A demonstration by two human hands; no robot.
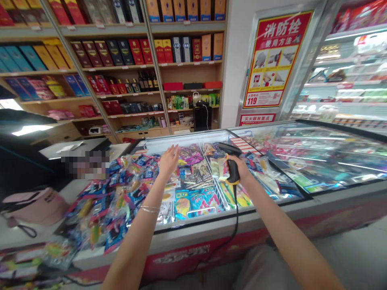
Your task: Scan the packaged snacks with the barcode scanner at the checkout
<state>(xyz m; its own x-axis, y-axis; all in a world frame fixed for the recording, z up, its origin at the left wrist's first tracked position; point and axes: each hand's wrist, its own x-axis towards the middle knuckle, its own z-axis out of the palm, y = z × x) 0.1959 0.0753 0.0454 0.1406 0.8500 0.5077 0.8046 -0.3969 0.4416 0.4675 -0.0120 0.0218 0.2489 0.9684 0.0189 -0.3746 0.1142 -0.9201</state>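
In my right hand (240, 167) is a black and yellow barcode scanner (232, 171), gripped by its handle, its head tilted up to the left. A black cable (236, 215) hangs from it past the front of the chest freezer (178, 247). My left hand (169, 160) is raised over the freezer with fingers stretched out and holds nothing. Below the hands, wire dividers separate packaged ice creams, among them blue packs (198, 203) and purple packs (193, 153). Left of my left arm lies a heap of corn-shaped snacks in clear and blue wrappers (116, 205).
A pink bag (36, 205) rests on the counter at the left, near a dark screen-like machine (21, 149). Behind stand shelves of boxed bottles (111, 52). A red fire hydrant sign (278, 60) hangs on the wall. Glass lids (326, 157) cover the freezer's right side.
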